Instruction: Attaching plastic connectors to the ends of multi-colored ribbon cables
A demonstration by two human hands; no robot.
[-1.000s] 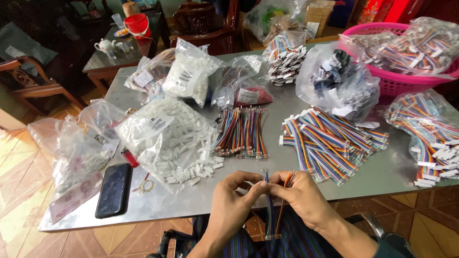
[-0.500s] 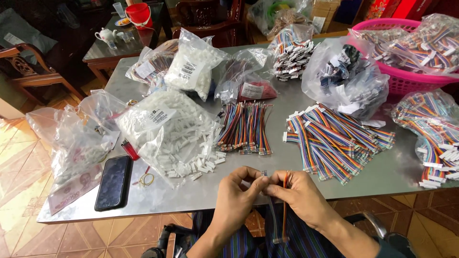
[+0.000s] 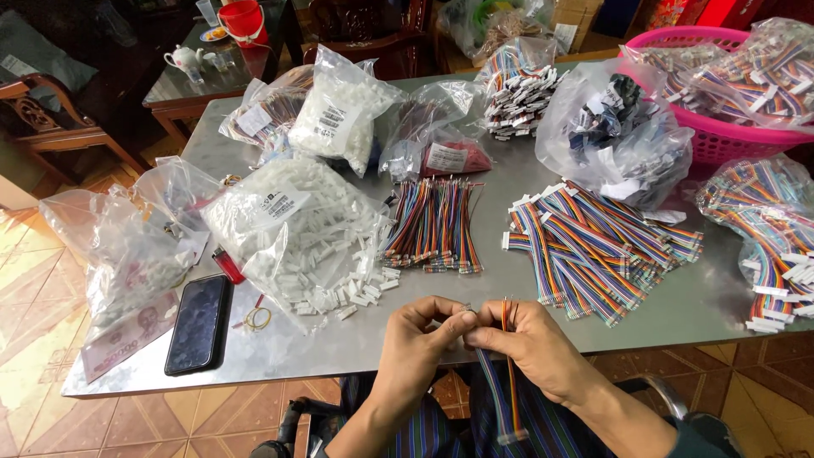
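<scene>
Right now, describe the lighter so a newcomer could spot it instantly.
Start at the grey metal table, then go to its front left corner where a black phone lies flat. The lighter is just beyond the phone's top right corner, beside a bag of white plastic connectors. It is the only small red stick there.

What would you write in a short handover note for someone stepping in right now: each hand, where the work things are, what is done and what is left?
Left hand: fingers pinch a small white plug at the table edge.
Right hand: holds a rainbow ribbon cable upright, free wire tips up, far end hanging toward the lap.
On the table: loose white plugs spilling from a bag, a pile of loose coloured wires, and a pile of finished ribbon cables with plugs.
Done: many cables in that pile.
Left: the plug is not yet on the held cable; many plugs and wires remain.
</scene>
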